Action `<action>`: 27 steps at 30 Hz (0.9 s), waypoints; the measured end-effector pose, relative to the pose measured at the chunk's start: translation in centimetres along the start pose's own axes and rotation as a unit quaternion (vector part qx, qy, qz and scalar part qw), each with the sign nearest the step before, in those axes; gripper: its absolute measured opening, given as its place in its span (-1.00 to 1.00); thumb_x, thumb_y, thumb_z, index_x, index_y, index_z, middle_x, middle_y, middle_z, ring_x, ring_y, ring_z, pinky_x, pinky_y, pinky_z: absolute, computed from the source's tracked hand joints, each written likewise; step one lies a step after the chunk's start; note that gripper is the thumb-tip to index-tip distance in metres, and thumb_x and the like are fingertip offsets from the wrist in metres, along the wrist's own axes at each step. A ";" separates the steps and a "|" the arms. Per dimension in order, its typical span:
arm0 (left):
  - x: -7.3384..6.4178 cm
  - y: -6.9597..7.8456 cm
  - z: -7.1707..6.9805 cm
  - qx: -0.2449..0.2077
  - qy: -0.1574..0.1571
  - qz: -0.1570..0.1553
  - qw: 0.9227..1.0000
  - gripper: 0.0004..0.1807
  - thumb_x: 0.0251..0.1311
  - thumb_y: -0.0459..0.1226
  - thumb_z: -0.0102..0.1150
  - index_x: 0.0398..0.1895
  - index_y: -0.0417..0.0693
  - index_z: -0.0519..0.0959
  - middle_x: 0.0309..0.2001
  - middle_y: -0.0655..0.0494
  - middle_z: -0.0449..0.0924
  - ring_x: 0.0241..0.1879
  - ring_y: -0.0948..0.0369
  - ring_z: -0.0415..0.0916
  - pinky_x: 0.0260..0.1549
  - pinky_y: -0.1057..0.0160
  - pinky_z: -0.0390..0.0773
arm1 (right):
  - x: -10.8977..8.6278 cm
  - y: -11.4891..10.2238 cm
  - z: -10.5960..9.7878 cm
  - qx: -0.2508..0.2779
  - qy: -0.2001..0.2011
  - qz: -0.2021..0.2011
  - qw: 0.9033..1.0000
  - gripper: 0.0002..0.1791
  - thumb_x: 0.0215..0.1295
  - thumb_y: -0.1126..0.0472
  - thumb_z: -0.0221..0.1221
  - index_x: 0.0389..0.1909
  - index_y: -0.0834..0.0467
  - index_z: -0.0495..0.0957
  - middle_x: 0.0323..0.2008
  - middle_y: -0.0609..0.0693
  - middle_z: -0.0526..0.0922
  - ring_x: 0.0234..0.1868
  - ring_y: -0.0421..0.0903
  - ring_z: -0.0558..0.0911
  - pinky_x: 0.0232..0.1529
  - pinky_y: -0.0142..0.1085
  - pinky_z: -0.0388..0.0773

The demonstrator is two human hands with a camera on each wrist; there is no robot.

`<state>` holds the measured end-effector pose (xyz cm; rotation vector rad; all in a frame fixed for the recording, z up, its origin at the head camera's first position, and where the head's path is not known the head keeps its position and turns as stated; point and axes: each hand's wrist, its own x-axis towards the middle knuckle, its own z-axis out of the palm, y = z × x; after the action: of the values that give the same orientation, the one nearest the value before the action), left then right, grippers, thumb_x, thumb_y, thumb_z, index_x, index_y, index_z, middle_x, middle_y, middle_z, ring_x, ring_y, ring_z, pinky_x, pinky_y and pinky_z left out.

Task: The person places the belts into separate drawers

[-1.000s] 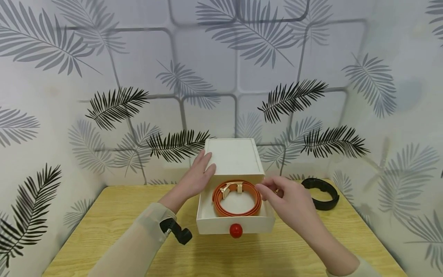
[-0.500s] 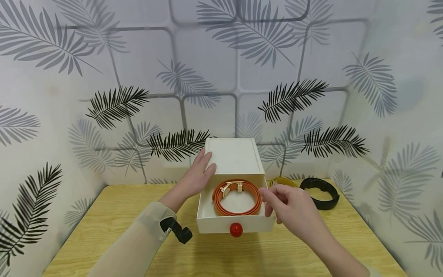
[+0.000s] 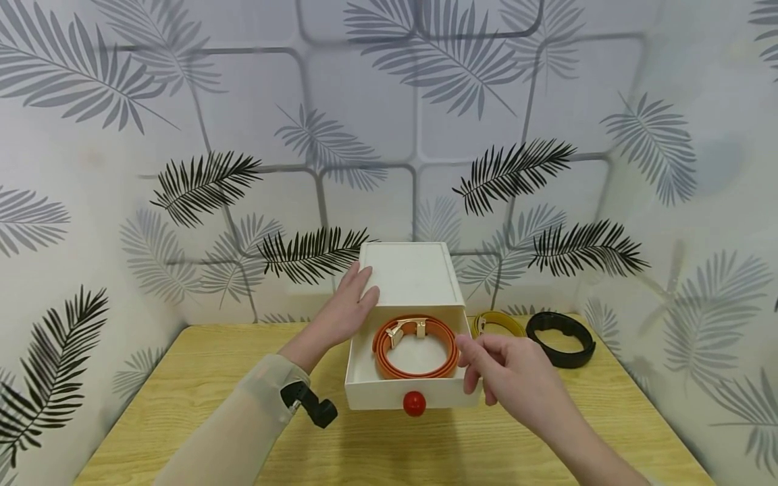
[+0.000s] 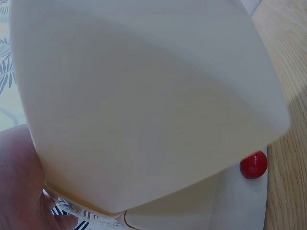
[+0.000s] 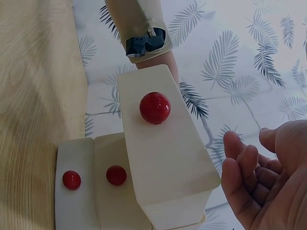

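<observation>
An orange belt (image 3: 451, 358) with gold buckle parts lies coiled in the pulled-out top drawer (image 3: 379, 395) of a small white drawer cabinet (image 3: 410, 273). My left hand (image 3: 345, 312) rests against the cabinet's upper left edge, its fingers extended over the top. Just beside the drawer's right wall is my right hand (image 3: 516, 374), fingertips near the rim. In the right wrist view, the right hand's fingers (image 5: 233, 182) are loosely curled and hold nothing. A red round knob (image 5: 155, 108) sits on the drawer front.
Behind my right hand, a coiled yellow belt (image 3: 518, 325) and a coiled black belt (image 3: 568, 362) lie on the wooden table (image 3: 200, 378). Two lower drawers (image 5: 69, 206) with red knobs are closed beneath the open one. A leaf-patterned wall covering (image 3: 377, 135) surrounds the table.
My right hand has drawn back slightly towards me along the drawer's right side, bringing the yellow belt into view. The left hand, drawer and orange belt stay in place.
</observation>
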<state>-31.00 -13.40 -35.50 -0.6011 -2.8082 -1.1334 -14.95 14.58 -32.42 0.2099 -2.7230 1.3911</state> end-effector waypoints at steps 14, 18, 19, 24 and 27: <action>0.0 0.0 0.0 0.001 -0.001 0.003 1.000 -0.23 0.75 0.01 -0.27 0.81 -0.22 -0.01 0.82 -0.14 -0.36 0.78 -0.08 -0.35 0.69 -0.18 -0.13 | -0.7 0.2 0.6 0.031 -0.022 0.017 0.999 -0.49 0.63 -0.28 0.18 -0.32 0.03 0.78 -0.53 -0.07 0.73 -0.57 -0.02 0.61 -0.62 -0.30 0.35; 0.0 0.0 0.0 -0.001 -0.001 0.003 1.000 -0.23 0.75 0.01 -0.26 0.81 -0.22 0.00 0.82 -0.14 -0.37 0.78 -0.09 -0.35 0.69 -0.19 -0.12 | -0.9 0.3 0.8 0.031 -0.030 0.022 0.999 -0.49 0.63 -0.29 0.18 -0.31 0.03 0.78 -0.53 -0.08 0.73 -0.59 -0.02 0.61 -0.62 -0.31 0.34; -0.1 0.0 0.0 -0.001 -0.001 0.003 1.000 -0.23 0.75 0.00 -0.26 0.81 -0.22 0.00 0.82 -0.14 -0.37 0.78 -0.09 -0.34 0.69 -0.19 -0.12 | -1.0 0.4 0.9 0.031 -0.032 0.023 0.999 -0.49 0.63 -0.28 0.18 -0.31 0.03 0.78 -0.54 -0.08 0.73 -0.59 -0.02 0.60 -0.62 -0.31 0.33; -0.1 0.0 0.0 -0.001 -0.001 0.002 1.000 -0.23 0.75 0.01 -0.27 0.81 -0.22 -0.01 0.82 -0.13 -0.37 0.78 -0.10 -0.34 0.69 -0.19 -0.11 | -1.2 0.5 1.2 0.029 -0.041 0.023 0.998 -0.48 0.63 -0.29 0.18 -0.28 0.04 0.79 -0.54 -0.08 0.73 -0.61 -0.02 0.59 -0.56 -0.29 0.38; -0.1 0.1 0.0 -0.002 0.000 0.001 1.000 -0.23 0.75 0.01 -0.27 0.81 -0.21 -0.01 0.82 -0.13 -0.37 0.78 -0.11 -0.33 0.68 -0.20 -0.11 | -1.3 0.6 1.4 0.031 -0.052 0.020 0.998 -0.48 0.65 -0.27 0.17 -0.27 0.06 0.79 -0.54 -0.08 0.73 -0.62 -0.03 0.59 -0.51 -0.28 0.44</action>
<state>-30.87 -13.38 -35.51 -0.6046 -2.8046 -1.1395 -13.74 13.86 -33.92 0.2389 -2.7834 1.5196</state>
